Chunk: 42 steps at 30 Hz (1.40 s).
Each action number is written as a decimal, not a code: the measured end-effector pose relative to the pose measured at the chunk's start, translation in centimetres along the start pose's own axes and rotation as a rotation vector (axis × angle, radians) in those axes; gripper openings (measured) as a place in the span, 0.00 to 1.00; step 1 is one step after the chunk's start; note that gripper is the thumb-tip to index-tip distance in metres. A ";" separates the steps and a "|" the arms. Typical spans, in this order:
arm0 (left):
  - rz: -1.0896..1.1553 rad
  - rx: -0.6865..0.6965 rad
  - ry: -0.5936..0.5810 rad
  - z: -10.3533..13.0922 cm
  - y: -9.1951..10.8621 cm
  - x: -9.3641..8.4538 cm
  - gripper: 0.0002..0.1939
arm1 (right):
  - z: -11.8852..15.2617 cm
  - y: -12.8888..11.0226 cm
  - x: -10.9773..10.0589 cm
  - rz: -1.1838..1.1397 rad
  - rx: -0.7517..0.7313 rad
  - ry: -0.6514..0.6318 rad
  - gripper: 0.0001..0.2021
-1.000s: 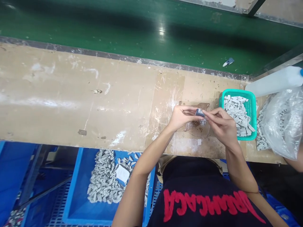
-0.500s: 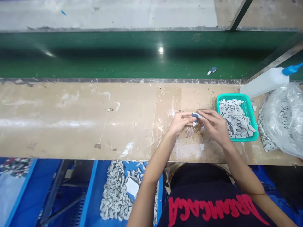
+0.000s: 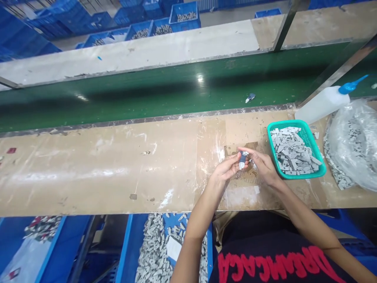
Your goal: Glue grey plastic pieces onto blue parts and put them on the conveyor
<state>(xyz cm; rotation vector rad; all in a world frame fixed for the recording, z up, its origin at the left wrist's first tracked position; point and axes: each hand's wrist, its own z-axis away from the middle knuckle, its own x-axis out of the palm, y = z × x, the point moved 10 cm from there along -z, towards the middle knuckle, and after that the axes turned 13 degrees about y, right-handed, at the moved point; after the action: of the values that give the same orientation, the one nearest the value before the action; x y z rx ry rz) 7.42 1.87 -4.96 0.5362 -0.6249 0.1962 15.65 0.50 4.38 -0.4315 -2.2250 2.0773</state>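
Note:
A small dark blue and white piece (image 3: 243,158) is between my two hands, above a stained brown patch of the bench. My left hand (image 3: 228,167) is closed on it from the left, thumb on top. My right hand (image 3: 262,164) is at its right side, with fingertips pinched at the upper end of the piece. To the right stands a green basket (image 3: 323,169) with many small grey-white pieces (image 3: 291,151). A similar dark and white piece (image 3: 250,97) lies on the green belt (image 3: 165,92).
A white bottle with a blue nozzle (image 3: 324,103) leans behind a clear plastic bag (image 3: 353,145) on the right. Blue bins (image 3: 123,247) with grey pieces sit below the bench's front edge (image 3: 88,212). More blue crates (image 3: 184,17) are beyond the belt.
The view has tilted up and turned, so crates beyond the belt now show. The held piece has turned from lying sideways to hanging downward between my fingers.

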 end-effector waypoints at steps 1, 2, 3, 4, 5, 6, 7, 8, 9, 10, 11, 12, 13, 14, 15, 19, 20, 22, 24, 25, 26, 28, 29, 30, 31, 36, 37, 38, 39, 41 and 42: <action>0.008 -0.011 0.018 0.0 0.0 -0.1 0.09 | 0.0 0.1 0.1 0.009 0.001 0.001 0.24; 0.013 -0.019 0.035 0.0 0.1 -0.1 0.09 | -0.1 0.1 0.2 0.018 0.000 -0.004 0.24; 0.019 -0.022 0.053 0.0 0.3 -0.2 0.08 | -0.3 0.1 0.3 0.026 -0.005 -0.022 0.25; 0.024 -0.020 0.069 0.0 0.5 -0.2 0.08 | -0.5 0.0 0.5 0.034 -0.017 -0.054 0.25; 0.031 -0.009 0.086 0.0 0.8 -0.2 0.08 | -0.8 -0.2 0.6 0.052 -0.039 -0.089 0.26; 0.041 0.014 0.106 0.0 1.2 -0.4 0.07 | -1.3 -0.4 0.3 0.101 -0.072 -0.102 0.27; 0.052 0.047 0.134 0.0 1.8 -0.7 0.07 | -2.0 -0.6 -0.5 0.180 -0.108 -0.086 0.27; 0.064 0.092 0.177 0.0 2.5 -1.2 0.06 | -2.8 -0.7 -1.9 0.276 -0.137 -0.036 0.27; 0.078 0.148 0.238 0.0 3.3 -2.0 0.05 | -3.8 -0.7 -3.7 0.374 -0.154 0.046 0.26; 0.089 0.210 0.308 0.1 4.1 -2.9 0.04 | -4.7 -0.6 -6.0 0.464 -0.157 0.149 0.25; 0.097 0.271 0.379 0.1 5.1 -3.9 0.04 | -5.4 -0.4 -8.3 0.525 -0.144 0.245 0.24; 0.100 0.326 0.442 0.2 5.9 -4.9 0.03 | -6.0 0.1 -10.4 0.568 -0.125 0.328 0.23; 0.097 0.375 0.494 0.3 6.8 -5.7 0.02 | -6.4 0.7 -12.2 0.608 -0.103 0.387 0.21; 0.087 0.416 0.531 0.3 7.7 -6.3 0.02 | -6.8 1.4 -13.6 0.644 -0.082 0.419 0.19; 0.071 0.452 0.555 0.2 8.7 -6.7 0.02 | -7.0 2.3 -14.5 0.672 -0.061 0.428 0.17; -0.053 0.614 0.629 -1.0 13.2 -6.9 0.02 | -7.1 5.4 -14.5 0.699 -0.015 0.344 0.09; -0.097 0.662 0.655 -1.5 14.6 -6.7 0.02 | -7.0 5.8 -14.1 0.692 -0.014 0.323 0.08; -0.197 0.763 0.726 -2.6 17.6 -6.1 0.11 | -6.8 6.2 -13.6 0.669 -0.017 0.301 0.06; -0.319 0.856 0.810 -3.9 20.7 -5.2 0.21 | -6.6 6.4 -13.4 0.634 -0.022 0.294 0.04; -0.391 0.897 0.848 -4.6 22.1 -4.5 0.25 | -6.5 6.3 -13.4 0.613 -0.023 0.297 0.03; -0.469 0.931 0.881 -5.3 23.4 -3.7 0.27 | -6.4 6.3 -13.5 0.590 -0.021 0.304 0.03; -0.627 0.986 0.942 -6.6 25.2 -1.9 0.28 | -6.1 6.2 -13.8 0.544 -0.010 0.328 0.03; -0.700 1.014 0.974 -7.0 25.8 -0.9 0.28 | -6.0 6.2 -13.9 0.520 -0.001 0.344 0.03; -0.767 1.044 1.000 -7.4 26.1 0.1 0.28 | -6.0 6.1 -14.1 0.494 0.009 0.361 0.03; -0.830 1.075 1.014 -7.8 26.2 1.1 0.28 | -5.9 6.0 -14.3 0.465 0.019 0.379 0.03; -1.056 1.160 0.790 -11.0 24.5 6.4 0.24 | -5.8 5.4 -15.1 0.294 0.051 0.474 0.05; -1.065 1.146 0.740 -11.7 24.2 7.0 0.23 | -5.8 5.3 -15.2 0.257 0.056 0.490 0.07; -1.059 1.125 0.705 -12.3 23.9 7.3 0.20 | -5.8 5.3 -15.3 0.219 0.063 0.503 0.09; -1.039 1.102 0.684 -12.8 23.7 7.3 0.18 | -5.8 5.3 -15.4 0.180 0.070 0.513 0.12; -0.965 1.069 0.657 -13.1 23.6 7.2 0.15 | -5.8 5.5 -15.5 0.105 0.083 0.530 0.15; -0.914 1.059 0.639 -12.9 23.4 7.0 0.15 | -5.9 5.6 -15.5 0.071 0.087 0.536 0.16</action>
<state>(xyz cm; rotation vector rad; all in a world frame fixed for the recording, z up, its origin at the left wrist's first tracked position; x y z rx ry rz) 11.73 28.69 0.21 1.6337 0.4504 -0.1995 32.77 2.61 1.59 -0.9404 -1.8213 1.7977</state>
